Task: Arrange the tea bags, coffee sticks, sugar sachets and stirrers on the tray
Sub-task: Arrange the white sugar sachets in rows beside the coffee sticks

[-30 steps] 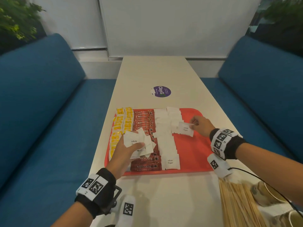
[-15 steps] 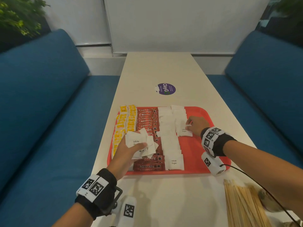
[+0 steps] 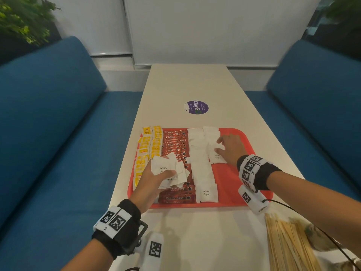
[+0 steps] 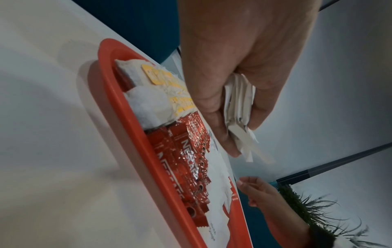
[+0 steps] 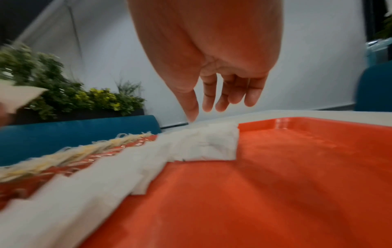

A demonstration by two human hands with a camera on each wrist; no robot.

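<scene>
I see the left hand (image 3: 154, 178) gripping a fan of sugar sachets (image 3: 170, 171) above the red tray (image 3: 230, 178), over its coffee sticks (image 3: 175, 142). Right hand (image 3: 229, 148), fingers loose, rests fingertips on the tray's second sachet column (image 3: 212, 141). Stirrers (image 3: 287, 245) lie on the table beside the tray's near right corner.

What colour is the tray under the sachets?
Red-orange. The tray shows best in the right wrist view.

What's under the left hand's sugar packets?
The left hand holds its sugar packets above the red coffee sticks on the tray. Some sticks show around them; the ones directly beneath are covered.
</scene>
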